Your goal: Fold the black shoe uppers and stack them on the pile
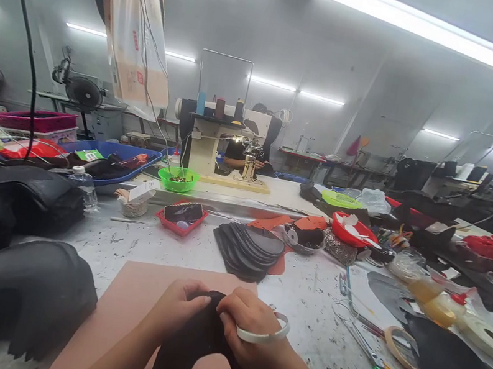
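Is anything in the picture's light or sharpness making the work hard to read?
Head view: the overhead tube light is blown out; the black piece between left hand and right hand is so dark that its surface detail is mostly lost; the far background looks soft and hazy.

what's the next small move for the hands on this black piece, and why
Probably a gentle pinch along the top edge of the black piece: the left hand and right hand both grip it there, close together, while its two lower arms spread over the pink sheet.
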{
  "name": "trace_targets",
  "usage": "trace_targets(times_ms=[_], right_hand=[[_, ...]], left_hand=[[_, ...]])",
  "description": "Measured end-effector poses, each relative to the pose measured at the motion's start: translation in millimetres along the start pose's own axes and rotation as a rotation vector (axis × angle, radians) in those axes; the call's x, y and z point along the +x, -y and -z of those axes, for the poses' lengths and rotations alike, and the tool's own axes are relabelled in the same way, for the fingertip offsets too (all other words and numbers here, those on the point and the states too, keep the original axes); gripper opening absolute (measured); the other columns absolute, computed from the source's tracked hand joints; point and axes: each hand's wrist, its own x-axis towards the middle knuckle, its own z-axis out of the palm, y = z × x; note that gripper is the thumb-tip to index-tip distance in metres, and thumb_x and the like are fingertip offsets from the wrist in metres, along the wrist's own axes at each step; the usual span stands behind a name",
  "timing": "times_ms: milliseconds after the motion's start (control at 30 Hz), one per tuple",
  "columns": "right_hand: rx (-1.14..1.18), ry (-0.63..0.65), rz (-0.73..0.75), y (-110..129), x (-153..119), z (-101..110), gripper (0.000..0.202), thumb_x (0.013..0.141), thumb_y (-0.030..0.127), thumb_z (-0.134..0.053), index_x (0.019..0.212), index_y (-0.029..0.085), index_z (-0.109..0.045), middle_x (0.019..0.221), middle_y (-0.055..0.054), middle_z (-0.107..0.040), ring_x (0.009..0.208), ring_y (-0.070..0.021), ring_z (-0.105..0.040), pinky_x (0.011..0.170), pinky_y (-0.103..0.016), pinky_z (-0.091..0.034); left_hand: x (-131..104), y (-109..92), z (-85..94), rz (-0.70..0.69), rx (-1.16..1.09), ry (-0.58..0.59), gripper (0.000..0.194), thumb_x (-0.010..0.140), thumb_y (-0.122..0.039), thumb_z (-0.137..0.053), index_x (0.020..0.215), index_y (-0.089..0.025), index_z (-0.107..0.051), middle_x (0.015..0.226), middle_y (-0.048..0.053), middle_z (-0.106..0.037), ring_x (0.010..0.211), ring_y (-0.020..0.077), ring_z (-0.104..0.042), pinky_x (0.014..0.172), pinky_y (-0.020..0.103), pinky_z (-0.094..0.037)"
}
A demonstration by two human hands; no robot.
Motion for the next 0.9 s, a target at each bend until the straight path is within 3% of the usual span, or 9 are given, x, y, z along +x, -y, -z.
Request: trace_targets(times_ms=[200, 300, 667, 900], right_hand=[[0.085, -0.100, 0.014, -7.4, 7.1, -5.2, 0.022, 0.064, 0.003, -0.055, 0.078, 0.019, -0.050, 0.079, 0.000, -0.052, 0.074, -0.0147, -0.047, 0.063, -0.024, -0.036], [0.104, -0.123, 0.024, -8.5, 9.7, -6.2, 0.024, 0.061, 0.000, -0.055, 0.074, 0.019, -0.050, 0.076, 0.001, -0.052, 0.072, -0.0145, -0.047, 0.061, -0.024, -0.035], [0.105, -0.092, 0.008, -2.7, 3.7, -10.8, 0.024, 0.058, -0.003, -0.052, 0.069, 0.018, -0.050, 0.073, 0.002, -0.049, 0.069, -0.0135, -0.046, 0.060, -0.023, -0.035], [0.055, -0.088, -0.017, -6.8, 2.4, -16.8, 0.019, 0.057, -0.001, -0.052, 0.063, 0.018, -0.049, 0.068, 0.001, -0.051, 0.067, -0.0146, -0.045, 0.059, -0.025, -0.034]], left_hand=[[-10.9, -10.2, -4.9, -0.099, 0.157, 0.100, 0.020, 0.068, -0.026, -0.052, 0.074, -0.015, -0.067, 0.075, 0.003, -0.066, 0.075, 0.0201, -0.057, 0.067, 0.027, -0.041], [-13.1, -14.9, -6.6, -0.111, 0.150, 0.108, 0.021, 0.069, -0.028, -0.049, 0.071, -0.015, -0.065, 0.071, 0.003, -0.065, 0.073, 0.0193, -0.056, 0.067, 0.026, -0.040], [-12.1, -26.7, -17.2, 0.104, 0.141, -0.003, 0.023, 0.054, -0.037, -0.056, 0.054, -0.015, -0.050, 0.054, -0.002, -0.050, 0.058, 0.0142, -0.044, 0.055, 0.024, -0.033], [-12.2, -15.7, -26.7, 0.177, 0.058, -0.069, 0.022, 0.049, -0.033, -0.059, 0.048, -0.015, -0.047, 0.047, -0.004, -0.045, 0.053, 0.0113, -0.041, 0.048, 0.021, -0.030]])
